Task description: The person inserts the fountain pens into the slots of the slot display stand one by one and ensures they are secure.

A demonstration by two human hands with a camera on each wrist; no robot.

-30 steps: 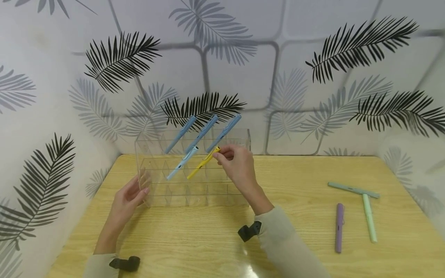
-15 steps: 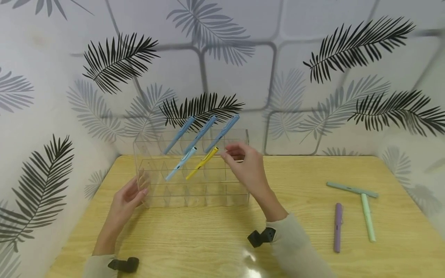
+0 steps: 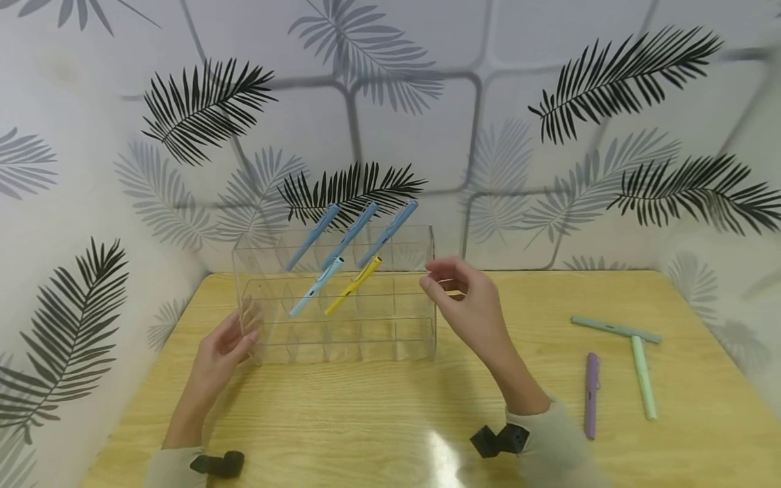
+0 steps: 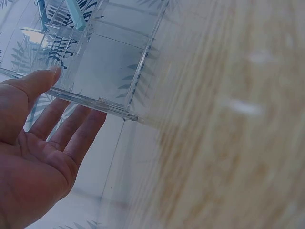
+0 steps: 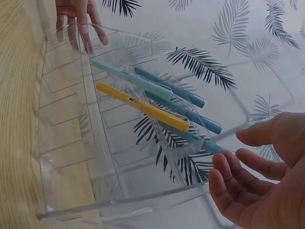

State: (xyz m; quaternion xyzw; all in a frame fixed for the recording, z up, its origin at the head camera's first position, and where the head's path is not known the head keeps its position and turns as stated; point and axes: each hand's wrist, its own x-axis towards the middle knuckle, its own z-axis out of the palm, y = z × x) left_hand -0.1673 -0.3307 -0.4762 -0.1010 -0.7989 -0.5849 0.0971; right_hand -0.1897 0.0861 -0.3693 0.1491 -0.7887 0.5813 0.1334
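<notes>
A clear plastic pen rack (image 3: 415, 331) with tiered compartments stands on the table. Three blue pens (image 3: 350, 235) lean in its top row. A light blue pen (image 3: 316, 287) and a yellow pen (image 3: 354, 285) lean in the middle row. My left hand (image 3: 221, 352) holds the rack's left side wall, thumb on one face and fingers on the other, as the left wrist view shows. Just off the rack's right end is my right hand (image 3: 472, 305), its fingers loosely bent and nothing between them. In the right wrist view the right hand (image 5: 267, 176) is apart from the yellow pen (image 5: 143, 107).
Right of the rack, a purple pen (image 3: 591, 396), a pale green pen (image 3: 644, 378) and a grey-green pen (image 3: 615, 329) lie on the wooden table (image 3: 342, 420). The latter two touch in a T shape. A leaf-patterned wall covering (image 3: 421, 142) rises behind the table.
My right hand has let go of the yellow pen, which stays leaning in the middle row, and has drawn away to the right. The left hand has stayed on the rack.
</notes>
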